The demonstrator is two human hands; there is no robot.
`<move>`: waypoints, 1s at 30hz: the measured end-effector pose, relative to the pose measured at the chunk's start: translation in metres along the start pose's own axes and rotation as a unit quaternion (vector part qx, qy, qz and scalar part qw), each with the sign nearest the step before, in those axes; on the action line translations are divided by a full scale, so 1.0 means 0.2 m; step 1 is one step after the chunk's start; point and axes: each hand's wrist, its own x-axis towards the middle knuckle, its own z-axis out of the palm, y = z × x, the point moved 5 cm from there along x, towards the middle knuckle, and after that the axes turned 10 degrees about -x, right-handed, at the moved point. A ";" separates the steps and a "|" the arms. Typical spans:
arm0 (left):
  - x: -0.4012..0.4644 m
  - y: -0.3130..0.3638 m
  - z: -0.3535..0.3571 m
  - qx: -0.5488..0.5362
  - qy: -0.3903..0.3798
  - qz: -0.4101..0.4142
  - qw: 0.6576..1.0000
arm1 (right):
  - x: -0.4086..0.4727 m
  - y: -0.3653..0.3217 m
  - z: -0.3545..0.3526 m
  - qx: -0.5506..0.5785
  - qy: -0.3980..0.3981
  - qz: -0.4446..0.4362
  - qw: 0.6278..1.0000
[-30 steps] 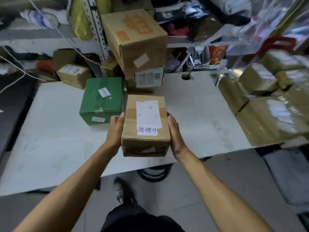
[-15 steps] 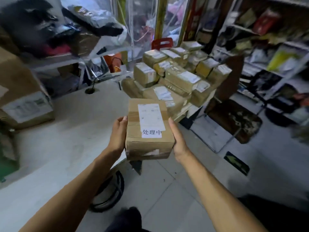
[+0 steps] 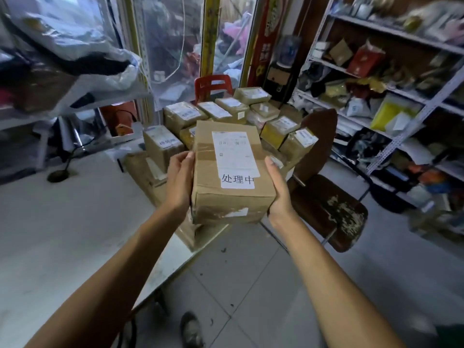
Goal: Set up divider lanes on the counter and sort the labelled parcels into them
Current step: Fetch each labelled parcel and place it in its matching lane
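Cluttered shelving (image 3: pixel 391 101) lined the right wall, and a pale counter (image 3: pixel 62 222) ran along the left with a pile of labelled parcels (image 3: pixel 226 114) at its far end. One cardboard parcel (image 3: pixel 232 172) was held in the air off the counter's corner, label up, the left hand (image 3: pixel 179 179) and right hand (image 3: pixel 280 189) each pressed against a side. No divider lanes appeared in view. The printed label should probably be read first, and the parcel kept level until set down in its lane.
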 end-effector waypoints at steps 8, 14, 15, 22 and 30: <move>0.48 -0.02 0.21 0.041 0.078 0.012 0.996 | 0.66 -0.06 -0.11 0.015 -0.071 0.004 0.997; 0.88 0.12 0.23 0.123 0.152 0.067 0.978 | 1.25 -0.10 0.02 -0.025 -0.184 0.002 0.983; 0.94 0.15 0.24 0.125 0.158 0.075 0.977 | 1.35 -0.12 0.06 -0.028 -0.190 0.006 0.981; 1.18 0.23 0.22 0.045 0.257 0.033 0.965 | 1.84 -0.11 0.28 -0.103 -0.276 0.006 0.955; 1.38 -0.34 -0.31 0.099 0.335 -0.104 0.931 | 1.95 0.06 0.35 -0.174 -0.357 0.009 0.918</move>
